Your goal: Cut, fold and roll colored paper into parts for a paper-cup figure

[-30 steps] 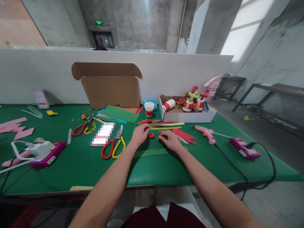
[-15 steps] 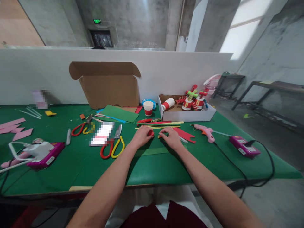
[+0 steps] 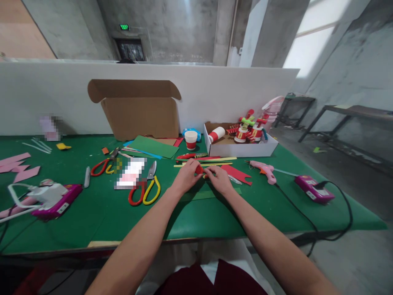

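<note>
My left hand (image 3: 188, 176) is closed on a small red piece (image 3: 199, 169), held a little above the table. My right hand (image 3: 217, 178) pinches against the right side of that piece. A tiny yellow bit (image 3: 204, 176) shows at its fingertips, too small to make out. Under the hands lies a flat green strip (image 3: 198, 196). Just beyond them are yellow paper strips (image 3: 225, 158) and a red zigzag-ended paper (image 3: 238, 174). Scissors with one red and one yellow handle (image 3: 151, 190) lie left of my left hand.
A pink glue gun (image 3: 264, 170) lies on the right, its cable near a purple power strip (image 3: 315, 189). Behind stand a paper cup (image 3: 190, 140) and a white box (image 3: 242, 150) holding cup figures. Green paper (image 3: 153, 146) and a second power strip (image 3: 59, 203) are at left.
My hands have come together. The left hand moved slightly right with the red piece, and the right fingertips now meet it.
</note>
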Demonstrator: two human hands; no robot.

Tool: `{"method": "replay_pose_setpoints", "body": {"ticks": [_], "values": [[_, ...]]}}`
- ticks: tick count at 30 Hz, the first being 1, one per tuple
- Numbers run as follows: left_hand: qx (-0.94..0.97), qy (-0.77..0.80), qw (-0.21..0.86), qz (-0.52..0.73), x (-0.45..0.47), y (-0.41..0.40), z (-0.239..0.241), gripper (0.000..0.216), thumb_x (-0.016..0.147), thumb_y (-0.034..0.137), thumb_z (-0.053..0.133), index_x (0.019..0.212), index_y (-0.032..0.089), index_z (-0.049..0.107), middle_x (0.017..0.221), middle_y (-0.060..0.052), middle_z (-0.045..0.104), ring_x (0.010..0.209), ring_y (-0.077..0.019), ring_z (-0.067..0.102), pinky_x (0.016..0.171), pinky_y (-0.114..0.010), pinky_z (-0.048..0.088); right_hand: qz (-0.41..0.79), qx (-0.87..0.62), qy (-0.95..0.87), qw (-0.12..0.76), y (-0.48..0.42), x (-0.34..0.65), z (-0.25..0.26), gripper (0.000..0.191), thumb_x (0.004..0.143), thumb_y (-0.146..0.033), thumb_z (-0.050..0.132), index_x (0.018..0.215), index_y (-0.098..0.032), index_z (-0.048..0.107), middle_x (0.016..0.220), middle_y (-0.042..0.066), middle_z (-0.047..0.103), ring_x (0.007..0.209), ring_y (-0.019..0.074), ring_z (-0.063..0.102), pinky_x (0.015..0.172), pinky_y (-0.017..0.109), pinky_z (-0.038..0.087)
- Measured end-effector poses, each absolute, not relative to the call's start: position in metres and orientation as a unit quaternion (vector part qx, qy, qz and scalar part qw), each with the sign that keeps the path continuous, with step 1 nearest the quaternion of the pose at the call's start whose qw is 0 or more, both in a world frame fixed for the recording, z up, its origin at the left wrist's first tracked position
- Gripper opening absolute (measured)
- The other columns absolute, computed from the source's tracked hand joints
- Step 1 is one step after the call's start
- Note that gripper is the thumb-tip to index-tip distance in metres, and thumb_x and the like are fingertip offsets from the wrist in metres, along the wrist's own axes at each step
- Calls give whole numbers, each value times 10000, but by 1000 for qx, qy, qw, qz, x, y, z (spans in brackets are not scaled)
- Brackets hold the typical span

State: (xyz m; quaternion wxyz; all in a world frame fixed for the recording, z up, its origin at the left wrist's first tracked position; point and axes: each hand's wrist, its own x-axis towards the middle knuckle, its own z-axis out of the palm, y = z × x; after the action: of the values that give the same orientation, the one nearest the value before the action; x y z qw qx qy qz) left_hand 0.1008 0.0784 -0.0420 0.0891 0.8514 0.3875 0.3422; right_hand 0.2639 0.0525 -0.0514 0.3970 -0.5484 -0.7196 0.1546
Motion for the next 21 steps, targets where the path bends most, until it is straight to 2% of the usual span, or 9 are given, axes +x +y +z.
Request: {"method": "replay_pose_setpoints", "body": {"ticks": [9,15,21], "values": [[858,392,82,321,108,73,-45,121,784,152,622,845,188,524,950,-46,540,884,-197,545,755,-314,476,148,-515,-747,394,52,263,-52,169,837,-243,479,671,-211,494,681,14,556,653,163,487,605,265,375],[845,409,95,331,104,78,-44,172,755,166,654,873,185,530,951,-46,564,889,-190,551,780,-316,480,168,-533,-711,428,53,265,-50,172,832,-281,439,676,-212,466,663,-3,527,633,148,467,582,250,366],[841,425,102,321,91,86,-49,181,740,149,638,902,190,571,955,-46,615,927,-202,570,841,-347,470,183,-528,-697,449,53,271,-46,172,825,-306,439,688,-214,488,670,-2,548,660,153,515,613,251,394]]}}
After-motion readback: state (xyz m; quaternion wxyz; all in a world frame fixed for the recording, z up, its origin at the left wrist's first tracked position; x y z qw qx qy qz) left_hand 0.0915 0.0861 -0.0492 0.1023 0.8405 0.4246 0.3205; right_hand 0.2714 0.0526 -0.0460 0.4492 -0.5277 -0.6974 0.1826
